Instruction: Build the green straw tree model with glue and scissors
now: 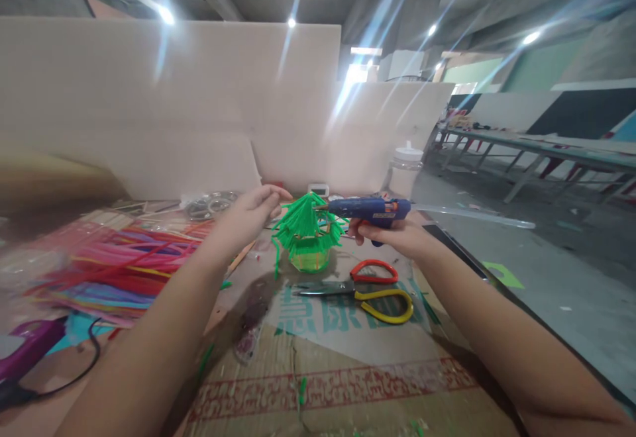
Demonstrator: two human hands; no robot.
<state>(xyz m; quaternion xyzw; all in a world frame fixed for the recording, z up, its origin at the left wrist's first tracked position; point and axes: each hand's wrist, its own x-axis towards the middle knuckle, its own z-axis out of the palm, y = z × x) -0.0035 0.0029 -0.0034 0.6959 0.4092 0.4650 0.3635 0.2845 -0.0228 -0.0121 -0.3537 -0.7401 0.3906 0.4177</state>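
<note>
A small house-like model [309, 232] stands upright on the work surface, with a layered cone roof of bright green fuzzy strands over a green round base. My right hand [380, 230] grips a blue hot glue gun [370, 209], whose nozzle points left against or just before the roof. Beside the roof's left side is my left hand [259, 208]. Its index finger reaches toward the top, the other fingers are loosely bent, and I see nothing held in it. Whether it touches the strands I cannot tell. Scissors [352, 289] with one red and one yellow handle lie in front.
Pipe cleaners [129, 265] in pink, red, yellow and blue lie heaped at the left. A purple glue gun [34, 351] with a black cord rests at the lower left. Behind stand a clear bottle [406, 169] with a white lid and a pale panel [173, 106].
</note>
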